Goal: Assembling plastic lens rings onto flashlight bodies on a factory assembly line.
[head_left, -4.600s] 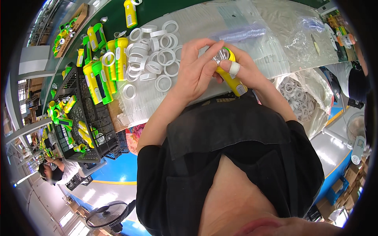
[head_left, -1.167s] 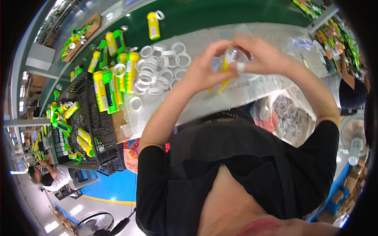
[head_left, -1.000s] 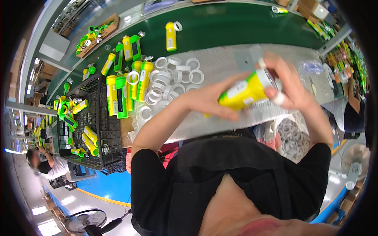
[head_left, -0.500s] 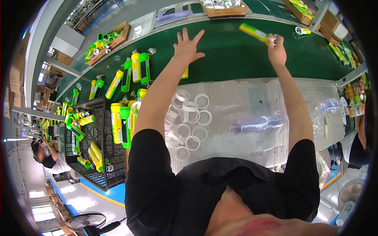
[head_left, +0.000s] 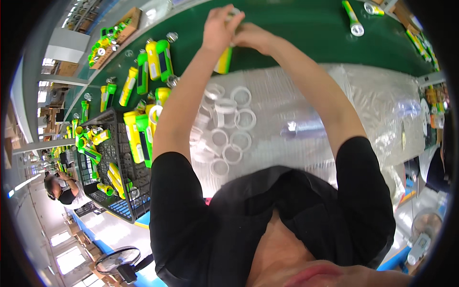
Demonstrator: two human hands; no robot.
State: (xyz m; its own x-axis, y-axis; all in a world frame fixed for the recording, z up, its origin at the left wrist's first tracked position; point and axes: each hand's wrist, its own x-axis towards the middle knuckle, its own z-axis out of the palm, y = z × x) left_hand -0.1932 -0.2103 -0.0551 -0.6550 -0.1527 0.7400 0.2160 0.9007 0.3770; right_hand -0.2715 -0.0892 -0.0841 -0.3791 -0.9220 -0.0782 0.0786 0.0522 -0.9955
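My left hand (head_left: 218, 30) and my right hand (head_left: 253, 37) meet over the far side of the green bench. The fingers of my left hand are curled around a small whitish piece (head_left: 234, 13), too small to name. Bent inward, my right hand's fingers close in against the left; what they hold is hidden. Just below them is a yellow-green flashlight (head_left: 223, 61), its upper part covered by my left wrist and hand. To the right, a yellow-green flashlight with a white-rimmed head (head_left: 354, 19) lies on the bench. White rings (head_left: 232, 154) are piled on the plastic-wrapped surface nearer me.
Several flashlights (head_left: 154, 60) stand at the left, beside a black crate (head_left: 114, 162) with more inside. A cardboard box (head_left: 117, 40) of parts is at the far left. A roll of clear plastic (head_left: 303, 128) lies right of the rings. Another person (head_left: 62, 189) sits far left.
The right hand has let go of its flashlight, which now lies on the bench at right, and has swung left to meet the left hand. The left hand's spread fingers have curled in. The view has shifted.
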